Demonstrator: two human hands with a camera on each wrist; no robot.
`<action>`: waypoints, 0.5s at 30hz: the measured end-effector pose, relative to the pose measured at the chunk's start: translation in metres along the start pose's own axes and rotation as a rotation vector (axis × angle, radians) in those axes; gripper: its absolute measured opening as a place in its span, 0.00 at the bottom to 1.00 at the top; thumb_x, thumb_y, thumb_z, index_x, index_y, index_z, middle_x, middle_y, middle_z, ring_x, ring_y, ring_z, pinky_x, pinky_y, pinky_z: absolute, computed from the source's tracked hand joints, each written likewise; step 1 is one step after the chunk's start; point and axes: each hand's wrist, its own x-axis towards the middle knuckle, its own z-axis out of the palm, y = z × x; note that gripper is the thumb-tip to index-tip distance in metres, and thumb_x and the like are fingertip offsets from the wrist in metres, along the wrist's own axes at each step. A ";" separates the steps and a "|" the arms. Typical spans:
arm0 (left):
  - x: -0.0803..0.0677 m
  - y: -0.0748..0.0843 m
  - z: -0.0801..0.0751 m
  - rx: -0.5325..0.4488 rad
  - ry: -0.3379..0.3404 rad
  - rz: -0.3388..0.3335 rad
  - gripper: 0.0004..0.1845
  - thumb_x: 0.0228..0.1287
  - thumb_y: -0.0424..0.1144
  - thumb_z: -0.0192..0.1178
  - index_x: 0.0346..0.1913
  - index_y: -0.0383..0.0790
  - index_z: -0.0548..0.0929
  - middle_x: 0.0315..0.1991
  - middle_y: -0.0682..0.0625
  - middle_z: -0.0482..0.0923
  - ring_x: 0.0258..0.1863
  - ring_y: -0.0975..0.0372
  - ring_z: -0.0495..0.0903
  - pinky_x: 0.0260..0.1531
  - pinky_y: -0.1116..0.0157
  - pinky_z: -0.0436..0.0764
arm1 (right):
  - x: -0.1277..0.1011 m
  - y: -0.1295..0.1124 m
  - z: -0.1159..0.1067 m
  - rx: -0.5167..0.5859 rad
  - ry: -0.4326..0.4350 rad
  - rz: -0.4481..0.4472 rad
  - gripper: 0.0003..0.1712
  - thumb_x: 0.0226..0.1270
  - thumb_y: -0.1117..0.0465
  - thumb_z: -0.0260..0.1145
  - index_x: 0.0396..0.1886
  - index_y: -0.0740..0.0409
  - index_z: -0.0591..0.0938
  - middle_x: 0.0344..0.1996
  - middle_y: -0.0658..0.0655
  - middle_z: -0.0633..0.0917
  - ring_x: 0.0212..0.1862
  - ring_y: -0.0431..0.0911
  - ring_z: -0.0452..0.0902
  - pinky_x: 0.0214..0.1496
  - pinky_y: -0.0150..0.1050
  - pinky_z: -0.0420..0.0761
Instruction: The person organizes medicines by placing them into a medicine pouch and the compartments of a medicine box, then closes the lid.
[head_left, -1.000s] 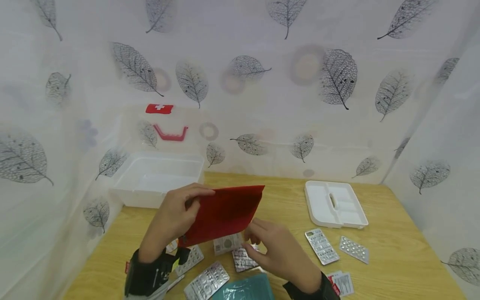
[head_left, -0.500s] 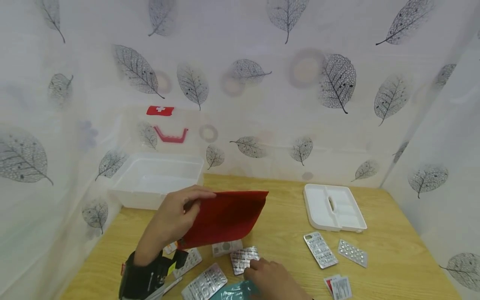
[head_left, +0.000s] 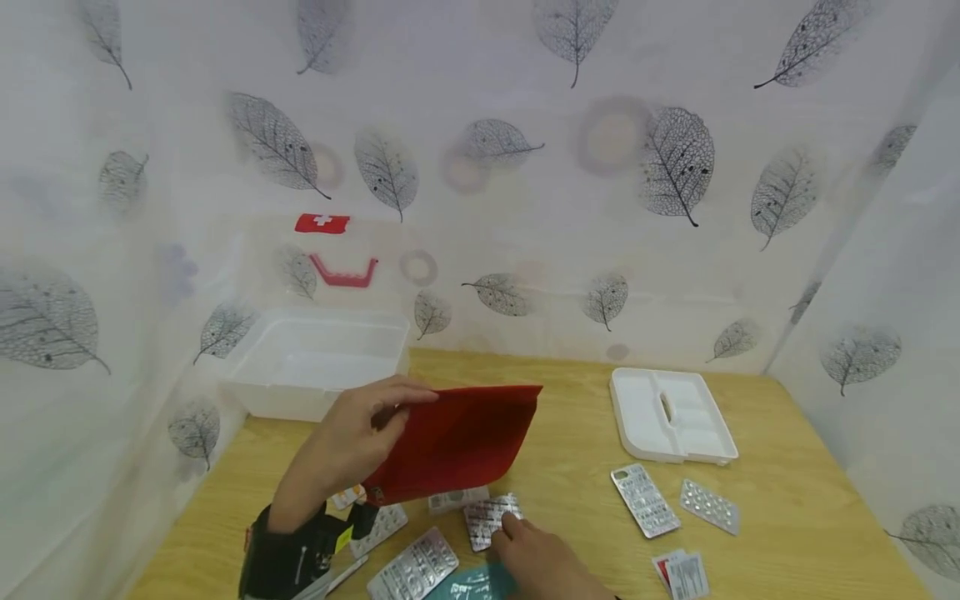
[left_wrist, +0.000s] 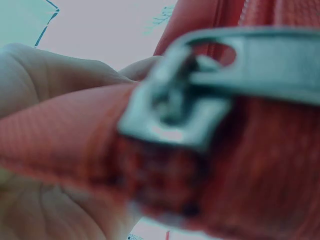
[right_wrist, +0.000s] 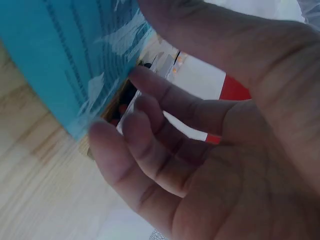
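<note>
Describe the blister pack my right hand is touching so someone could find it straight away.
On the wooden table, look just below the red fabric zip pouch held up by the left hand. The silver foil blister pack lies there under the right hand fingertips. Unlike the other packs, it lies nearest the teal packet.

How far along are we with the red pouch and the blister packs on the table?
Done: the white plastic box is open, its white divided tray out on the wooden table.

In hand: the left hand holds the red zippered fabric pouch up; the right hand touches a silver blister pack.

Left: several blister packs lie loose and the box looks empty.
</note>
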 end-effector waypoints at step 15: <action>0.001 -0.003 0.002 0.022 -0.032 0.010 0.20 0.70 0.26 0.57 0.59 0.47 0.85 0.58 0.51 0.82 0.49 0.57 0.85 0.45 0.61 0.86 | -0.001 0.002 -0.008 0.040 -0.095 -0.086 0.29 0.53 0.42 0.78 0.56 0.35 0.83 0.47 0.38 0.84 0.46 0.38 0.72 0.45 0.32 0.81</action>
